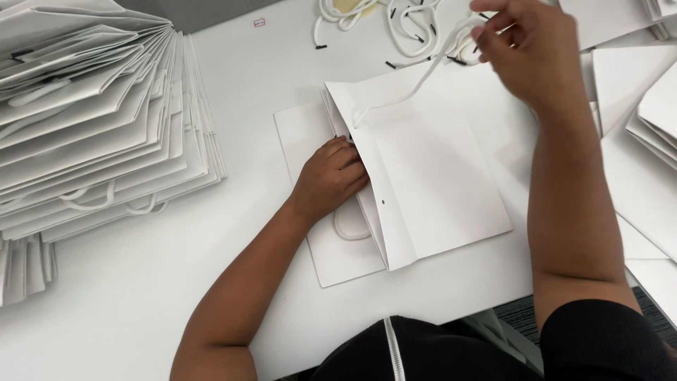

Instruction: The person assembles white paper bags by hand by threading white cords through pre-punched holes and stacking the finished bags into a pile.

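Your one head camera looks steeply down from close above onto the flat white worktable point(141, 303), your own forearms entering from the bottom edge.

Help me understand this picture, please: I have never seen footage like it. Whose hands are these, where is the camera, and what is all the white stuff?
There is no machine here: a person works with two bare hands, filmed by one camera on their head, looking down. The left hand is tucked inside the mouth of a flat white paper bag lying on the white table. The right hand, raised, pinches a white cord that runs down to the bag's top edge. At left is a fanned stack of finished white paper bags; more loose white cords with black tips lie at the far edge.
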